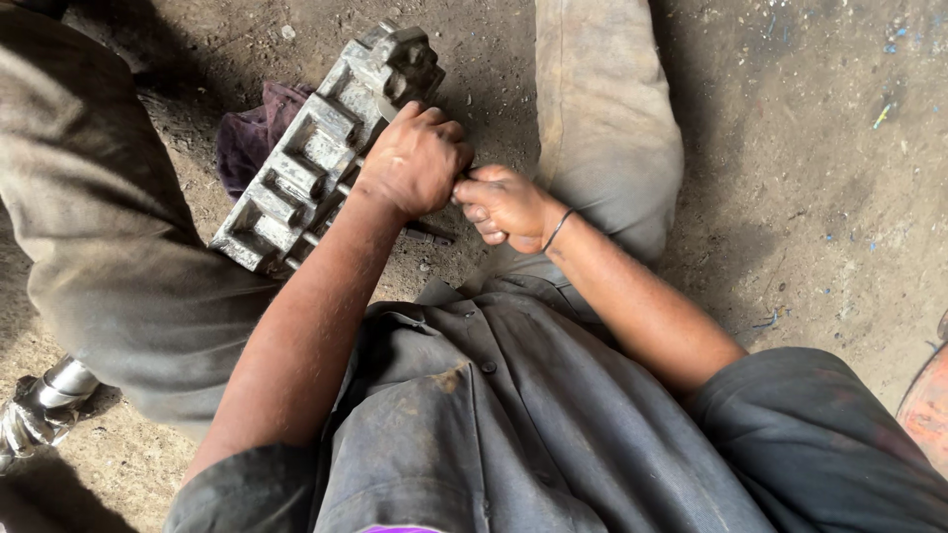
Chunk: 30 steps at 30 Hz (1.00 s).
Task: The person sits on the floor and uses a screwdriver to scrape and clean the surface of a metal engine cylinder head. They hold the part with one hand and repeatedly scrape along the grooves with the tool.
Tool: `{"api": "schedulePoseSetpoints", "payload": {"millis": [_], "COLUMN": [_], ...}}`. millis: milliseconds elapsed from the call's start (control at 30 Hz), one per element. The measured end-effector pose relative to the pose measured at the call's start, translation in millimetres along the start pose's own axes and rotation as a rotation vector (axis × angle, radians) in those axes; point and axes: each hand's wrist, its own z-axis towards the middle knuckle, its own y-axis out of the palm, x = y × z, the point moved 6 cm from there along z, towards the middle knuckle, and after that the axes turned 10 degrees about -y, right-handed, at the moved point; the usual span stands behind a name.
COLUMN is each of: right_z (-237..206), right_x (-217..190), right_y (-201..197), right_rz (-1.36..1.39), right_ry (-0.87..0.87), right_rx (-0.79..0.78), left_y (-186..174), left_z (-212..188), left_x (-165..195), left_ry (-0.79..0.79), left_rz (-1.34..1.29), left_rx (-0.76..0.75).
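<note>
nearest the camera lay the person's dusty dark grey work shirt, its creased cloth filling the lower frame, with both bare forearms reaching forward out of short sleeves. the right hand was curled shut into a loose fist, knuckles turned down and left, a thin dark band round its wrist; it seemed to grip something slim between itself and the other hand, but what that was could not be told. the right forearm ran up from the lower right at a slant, elbow bent.

the left hand was closed tight as well, fingers wrapped over and pressed against the near edge of the grey ribbed cast-metal housing, its back facing the camera. the left arm stretched long and nearly straight from the lower left, and the two fists touched at the fingertips.

the housing stood tilted on the ground between the knees, a blocky oblong of dull, grimy metal with square pockets and raised ribs, its lumpy far end pointing up and right. a thin dark metal rod lay on the dirt just below the hands. behind the housing sat a crumpled dark purple rag, touching it. the olive trouser leg rose on the left and a paler khaki one on the right, over gritty brown earth floor. a shiny steel cylindrical part rested at the left edge.
</note>
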Motion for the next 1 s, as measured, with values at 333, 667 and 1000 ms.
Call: {"api": "schedulePoseSetpoints", "payload": {"millis": [333, 667, 1000], "right_z": [-2, -6, -1], "right_x": [-1, -6, -4], "right_y": [7, 11, 7], "right_rz": [-0.078, -0.044, -0.030], "right_ry": [0.000, 0.018, 0.036], "right_rx": [-0.051, -0.011, -0.023], "left_y": [-9, -8, -7], "left_z": [-18, -10, -1], "left_x": [-1, -5, -8], "left_ry": [0.005, -0.043, -0.039], "left_rz": [-0.044, -0.043, -0.077], "left_rx": [0.218, 0.040, 0.016]}}
